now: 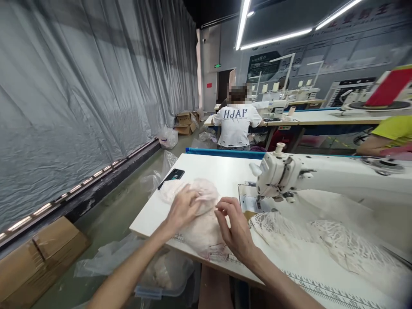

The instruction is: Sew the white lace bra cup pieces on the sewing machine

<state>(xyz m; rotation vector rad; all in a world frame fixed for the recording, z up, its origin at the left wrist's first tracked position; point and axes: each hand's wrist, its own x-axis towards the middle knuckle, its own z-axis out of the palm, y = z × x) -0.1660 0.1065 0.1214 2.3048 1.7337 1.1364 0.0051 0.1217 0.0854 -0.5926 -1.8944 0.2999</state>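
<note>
A pile of pale pink, thin fabric pieces [199,214] lies on the white sewing table [212,167]. My left hand [183,210] rests flat on top of the pile, fingers spread over the cloth. My right hand [236,227] is just right of the pile, fingertips pinched on the upper fabric edge. A white sewing machine [283,174] stands to the right, its needle area close to my right hand. White lace fabric [322,240] lies spread under the machine arm.
A dark phone [172,177] lies at the table's far left edge. Cardboard boxes [41,253] and plastic bags [106,257] sit on the floor at left. A person in a white shirt [236,122] sits ahead; another person's arm [376,146] shows at right.
</note>
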